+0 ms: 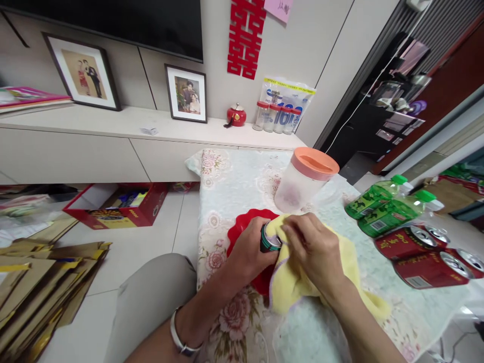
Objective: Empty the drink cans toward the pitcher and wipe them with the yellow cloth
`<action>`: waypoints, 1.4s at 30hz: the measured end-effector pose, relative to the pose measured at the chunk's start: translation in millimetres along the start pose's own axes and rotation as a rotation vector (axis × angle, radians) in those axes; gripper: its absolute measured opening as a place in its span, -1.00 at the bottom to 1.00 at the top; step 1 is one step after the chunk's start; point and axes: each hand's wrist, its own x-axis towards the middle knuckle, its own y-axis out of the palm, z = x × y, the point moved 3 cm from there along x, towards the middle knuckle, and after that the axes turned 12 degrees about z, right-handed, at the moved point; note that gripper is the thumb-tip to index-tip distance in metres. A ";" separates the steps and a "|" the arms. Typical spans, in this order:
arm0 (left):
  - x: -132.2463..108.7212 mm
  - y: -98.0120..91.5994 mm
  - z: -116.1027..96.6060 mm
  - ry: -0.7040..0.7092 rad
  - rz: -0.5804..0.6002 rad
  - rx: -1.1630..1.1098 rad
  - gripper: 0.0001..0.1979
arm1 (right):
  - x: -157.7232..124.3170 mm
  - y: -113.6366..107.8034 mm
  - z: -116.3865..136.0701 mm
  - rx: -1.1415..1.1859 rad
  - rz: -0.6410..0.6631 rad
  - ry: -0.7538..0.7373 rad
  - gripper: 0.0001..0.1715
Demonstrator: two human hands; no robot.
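My left hand is wrapped round a dark can with green bands and a silvery top. The can is tilted, its top facing right, and much of its body is hidden by my fingers. In my right hand a yellow cloth with a pale purple edge is pinched against the can's top. The rest of the cloth drapes over the table to the right. Beneath my left hand lies a red dish with a scalloped rim, partly covered by hand and cloth.
A frosted container with an orange lid stands beyond the cloth. Green-labelled bottles and several red cans are at the right on the flowered tablecloth. Flattened cardboard and a red box occupy the floor at left.
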 end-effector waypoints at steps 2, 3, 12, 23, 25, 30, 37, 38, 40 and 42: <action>0.3 0.6 0.6 0.020 0.007 0.006 -0.54 | 2.5 6.8 -1.1 0.096 0.134 -0.042 -0.81; 0.2 1.1 0.8 0.025 0.005 0.014 -0.54 | 2.7 8.4 -2.2 0.140 0.190 -0.048 -0.80; -1.6 6.0 -0.1 0.015 -0.061 0.148 -0.58 | 2.6 -3.2 2.2 0.022 0.429 0.091 -0.66; -1.5 7.2 1.5 0.008 -0.059 0.111 -0.55 | -20.1 -32.4 -47.4 0.720 0.127 0.608 -0.61; -0.8 7.5 2.2 -0.007 -0.038 0.108 -0.56 | -24.6 -29.2 -41.4 0.587 0.083 0.494 -0.69; 0.5 7.1 4.7 0.058 -0.013 0.146 -0.48 | -22.8 -8.1 -12.6 0.385 0.114 0.207 -0.77; -0.6 10.1 5.7 0.030 0.005 0.101 -0.46 | -23.6 -6.8 -8.7 0.452 0.303 0.065 -0.73; -0.8 10.9 5.2 0.012 0.007 0.099 -0.46 | -25.1 -9.4 -14.9 0.468 0.303 0.122 -0.75; -0.9 12.4 4.7 -0.035 0.005 0.100 -0.47 | -29.6 -12.9 -29.5 0.486 0.237 0.297 -0.82; -1.0 13.5 4.9 -0.077 0.005 0.108 -0.48 | -36.2 -9.9 -41.0 0.520 0.147 0.453 -0.80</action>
